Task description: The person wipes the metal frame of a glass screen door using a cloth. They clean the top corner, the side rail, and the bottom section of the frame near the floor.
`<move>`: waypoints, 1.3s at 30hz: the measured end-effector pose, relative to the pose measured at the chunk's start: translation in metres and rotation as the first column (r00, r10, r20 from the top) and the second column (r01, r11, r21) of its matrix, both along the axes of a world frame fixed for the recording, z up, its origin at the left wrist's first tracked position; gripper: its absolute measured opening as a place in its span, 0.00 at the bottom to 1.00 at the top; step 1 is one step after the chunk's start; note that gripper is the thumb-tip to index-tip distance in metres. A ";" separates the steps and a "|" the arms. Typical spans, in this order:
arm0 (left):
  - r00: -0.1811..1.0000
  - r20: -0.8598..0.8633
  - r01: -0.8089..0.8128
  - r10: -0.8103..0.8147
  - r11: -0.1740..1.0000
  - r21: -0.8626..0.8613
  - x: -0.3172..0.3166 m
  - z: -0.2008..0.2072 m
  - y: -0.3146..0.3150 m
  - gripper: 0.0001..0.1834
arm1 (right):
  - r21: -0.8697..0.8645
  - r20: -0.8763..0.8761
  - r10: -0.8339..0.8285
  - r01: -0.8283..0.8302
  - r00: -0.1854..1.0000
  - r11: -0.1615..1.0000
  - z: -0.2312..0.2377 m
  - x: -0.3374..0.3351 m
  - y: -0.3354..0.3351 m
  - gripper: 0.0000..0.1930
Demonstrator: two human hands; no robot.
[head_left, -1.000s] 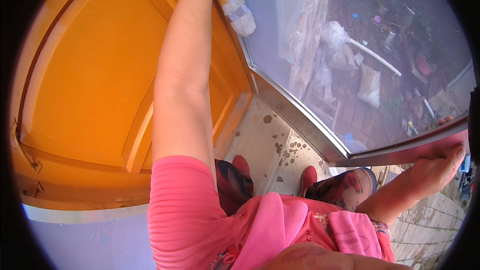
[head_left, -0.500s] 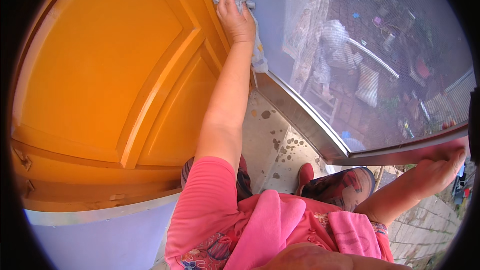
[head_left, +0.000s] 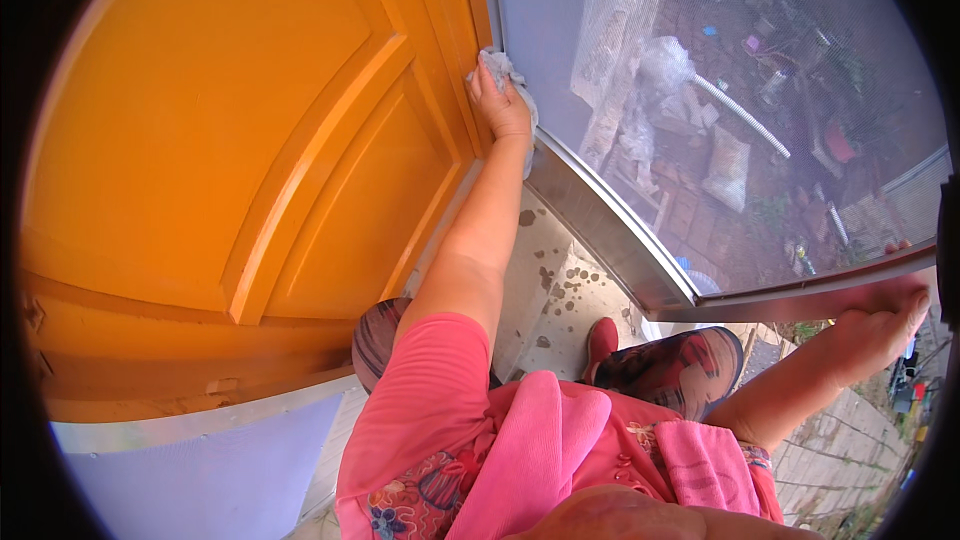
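At full reach, my left hand (head_left: 503, 110) presses a crumpled grey cloth (head_left: 497, 64) against the edge of the orange panelled door (head_left: 190, 130). Part of the cloth hangs down beside the wrist, mostly hidden behind the arm. Off to the right, my right hand (head_left: 875, 342) grips the metal-framed screen door (head_left: 640, 258) at its outer frame. Its thumb side lies on the near face, and fingertips show over the far side of the frame.
Wet spots dot the pale concrete step (head_left: 560, 285) by my red shoe (head_left: 602, 342). Through the mesh I see a white corrugated hose (head_left: 742, 117), plastic bags and a filled sack (head_left: 727, 170) on brick ground. A pale lilac panel (head_left: 200, 465) stands at lower left.
My left hand has slid the cloth down and slightly right along the door edge, nearer to me. My right hand keeps its grip on the screen door frame.
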State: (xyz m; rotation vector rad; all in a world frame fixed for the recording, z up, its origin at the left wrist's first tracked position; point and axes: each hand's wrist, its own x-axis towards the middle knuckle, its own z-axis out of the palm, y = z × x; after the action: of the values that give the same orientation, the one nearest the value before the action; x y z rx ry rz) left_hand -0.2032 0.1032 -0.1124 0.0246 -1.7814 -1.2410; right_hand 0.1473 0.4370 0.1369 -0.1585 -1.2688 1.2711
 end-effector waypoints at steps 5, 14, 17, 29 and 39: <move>0.998 0.067 -0.006 -0.002 0.992 0.130 0.004 -0.023 -0.004 0.22 | 0.005 -0.020 0.097 -0.097 0.995 0.995 -0.002 -0.002 0.008 0.24; 0.757 0.062 0.201 -0.650 0.322 0.925 0.042 0.071 0.010 0.15 | 0.075 -0.016 0.138 -0.136 0.990 0.988 0.005 -0.006 -0.001 0.19; 0.730 -0.051 0.254 -0.682 0.201 0.946 0.064 0.092 0.006 0.16 | 0.076 0.038 0.080 -0.082 0.996 0.994 0.011 0.004 -0.009 0.16; 0.509 -0.439 0.353 -0.740 -0.285 0.891 0.230 0.137 0.098 0.24 | 0.005 0.751 0.434 -0.661 0.498 0.750 -0.141 0.029 -0.108 0.33; 0.452 -0.239 0.394 -0.860 -0.048 0.918 0.266 0.083 0.101 0.17 | -0.617 0.314 0.830 -0.566 0.461 0.548 -0.185 0.004 -0.123 0.17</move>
State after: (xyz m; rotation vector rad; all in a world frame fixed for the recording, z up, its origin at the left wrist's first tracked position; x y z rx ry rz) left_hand 0.0625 0.2038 -0.0298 0.0726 -1.0239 -3.1730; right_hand 0.1514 0.3138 -0.0482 -0.3750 -1.6321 2.4239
